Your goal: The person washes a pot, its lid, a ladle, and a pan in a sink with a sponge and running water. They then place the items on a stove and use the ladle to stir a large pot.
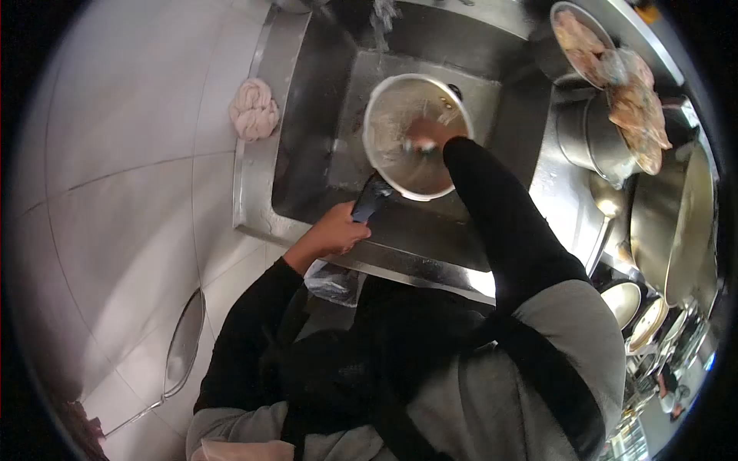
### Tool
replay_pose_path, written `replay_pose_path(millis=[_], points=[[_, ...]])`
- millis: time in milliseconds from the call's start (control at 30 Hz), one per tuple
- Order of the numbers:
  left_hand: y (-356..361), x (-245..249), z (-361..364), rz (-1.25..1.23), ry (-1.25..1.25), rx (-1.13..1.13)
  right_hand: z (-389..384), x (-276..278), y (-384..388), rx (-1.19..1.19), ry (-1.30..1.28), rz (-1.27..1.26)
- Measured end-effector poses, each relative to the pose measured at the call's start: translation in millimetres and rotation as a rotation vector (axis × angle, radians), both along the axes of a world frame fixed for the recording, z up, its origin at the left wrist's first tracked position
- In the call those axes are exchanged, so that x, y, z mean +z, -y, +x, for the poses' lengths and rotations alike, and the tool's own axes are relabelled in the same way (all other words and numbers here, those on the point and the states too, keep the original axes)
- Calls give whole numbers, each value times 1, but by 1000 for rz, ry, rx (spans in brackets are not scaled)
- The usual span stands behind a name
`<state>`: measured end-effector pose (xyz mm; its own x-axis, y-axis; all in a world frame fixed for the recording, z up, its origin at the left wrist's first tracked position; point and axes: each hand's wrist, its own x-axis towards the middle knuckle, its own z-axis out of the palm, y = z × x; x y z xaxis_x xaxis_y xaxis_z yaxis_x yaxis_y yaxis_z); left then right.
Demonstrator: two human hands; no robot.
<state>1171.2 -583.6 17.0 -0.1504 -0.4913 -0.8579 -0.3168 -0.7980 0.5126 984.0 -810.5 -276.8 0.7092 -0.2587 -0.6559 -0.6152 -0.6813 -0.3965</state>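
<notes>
With my left grip [338, 232] clasped round the black handle [372, 197], I best steady the pot [382, 146] in the sink [307, 127] against swivelling while my right grip [434, 134], open or closed I cannot tell, reaches inside.

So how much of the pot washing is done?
Done: the pot is in the sink, but it doesn't look finished. Now: the left hand grips its handle, and the right hand seems to be scrubbing inside. To go: probably more scrubbing, since pale streaks show inside, then a rinse. It's too blurry to tell how clean it is.
</notes>
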Motion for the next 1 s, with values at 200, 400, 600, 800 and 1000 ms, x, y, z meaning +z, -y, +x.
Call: replay_pose_path(millis=[200,400,600,800,1000], points=[[30,-45,10,18,46,-146,90,65,-19,-623,163,-231],[44,-39,50,-66,86,-131,-21,95,-108,-442,423,-52],[27,-36,38,89,-13,-181,-40,72,-5,-574,512,-361],[22,-39,14,67,16,-112,77,37,-71,-950,568,0],[1,-43,13,-126,128,-246,30,45,-69,-1144,515,31]])
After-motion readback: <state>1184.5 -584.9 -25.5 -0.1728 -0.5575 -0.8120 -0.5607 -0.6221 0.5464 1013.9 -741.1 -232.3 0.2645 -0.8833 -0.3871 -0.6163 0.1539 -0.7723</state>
